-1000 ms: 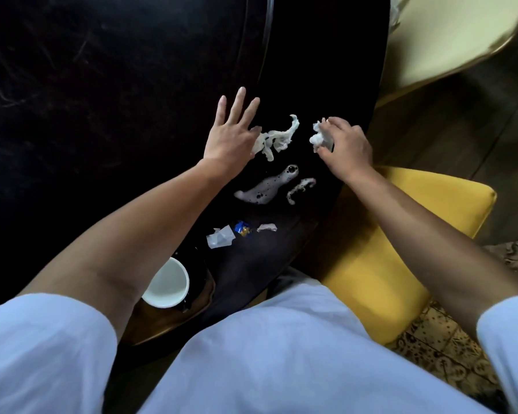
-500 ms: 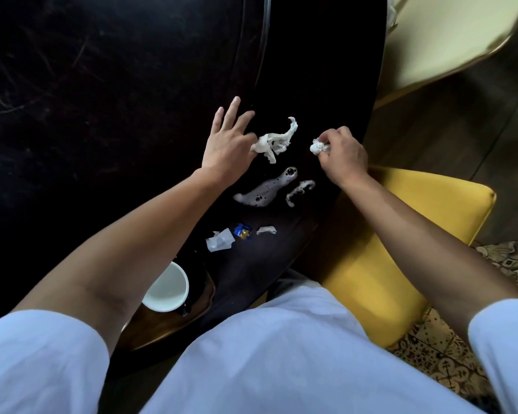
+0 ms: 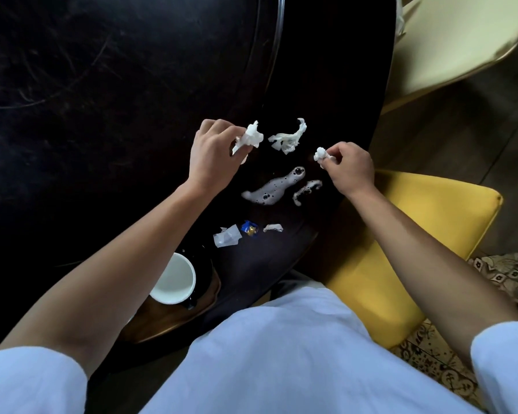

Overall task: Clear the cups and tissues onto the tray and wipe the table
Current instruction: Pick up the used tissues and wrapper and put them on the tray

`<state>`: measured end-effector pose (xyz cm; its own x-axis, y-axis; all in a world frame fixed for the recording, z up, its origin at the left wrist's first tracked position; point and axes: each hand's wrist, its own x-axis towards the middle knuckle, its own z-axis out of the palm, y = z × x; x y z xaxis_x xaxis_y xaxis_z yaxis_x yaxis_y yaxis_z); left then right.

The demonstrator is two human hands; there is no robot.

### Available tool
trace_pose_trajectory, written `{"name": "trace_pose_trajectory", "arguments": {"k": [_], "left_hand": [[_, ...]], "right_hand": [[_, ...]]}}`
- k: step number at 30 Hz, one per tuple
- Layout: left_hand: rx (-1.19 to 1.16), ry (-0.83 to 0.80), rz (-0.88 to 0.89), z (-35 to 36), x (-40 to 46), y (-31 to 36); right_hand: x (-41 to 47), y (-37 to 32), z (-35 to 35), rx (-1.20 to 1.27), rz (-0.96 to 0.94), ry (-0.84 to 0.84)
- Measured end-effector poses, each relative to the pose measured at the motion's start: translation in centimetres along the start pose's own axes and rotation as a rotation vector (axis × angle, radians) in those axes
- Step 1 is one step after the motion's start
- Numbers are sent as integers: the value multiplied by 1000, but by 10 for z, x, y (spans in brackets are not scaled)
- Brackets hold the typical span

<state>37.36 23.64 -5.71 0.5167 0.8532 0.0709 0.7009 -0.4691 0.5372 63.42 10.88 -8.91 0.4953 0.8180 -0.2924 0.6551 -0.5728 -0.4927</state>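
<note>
While my left hand (image 3: 213, 153) pinches a crumpled white tissue (image 3: 249, 138) at its fingertips, my right hand (image 3: 350, 168) pinches a small white tissue wad (image 3: 321, 153). Between them, toward twelve o'clock, a torn white tissue (image 3: 287, 138) lies on the dark round table (image 3: 102, 100). Foamy white spills (image 3: 274, 189) sit at six o'clock from it. My left forearm hides part of the white cup (image 3: 174, 279) and most of the brown wooden tray (image 3: 168, 321) beneath; scraps near the blue wrapper (image 3: 248, 228) are hard to identify.
</note>
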Motion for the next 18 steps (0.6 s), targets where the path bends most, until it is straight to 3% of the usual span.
{"name": "trace_pose_trajectory", "arguments": {"k": [10, 18], "left_hand": [[-177, 16, -176, -24, -33, 20], [-454, -92, -242, -37, -55, 36]], "right_hand": [[-23, -29, -11, 258, -65, 38], [-59, -73, -13, 473, -152, -178]]}}
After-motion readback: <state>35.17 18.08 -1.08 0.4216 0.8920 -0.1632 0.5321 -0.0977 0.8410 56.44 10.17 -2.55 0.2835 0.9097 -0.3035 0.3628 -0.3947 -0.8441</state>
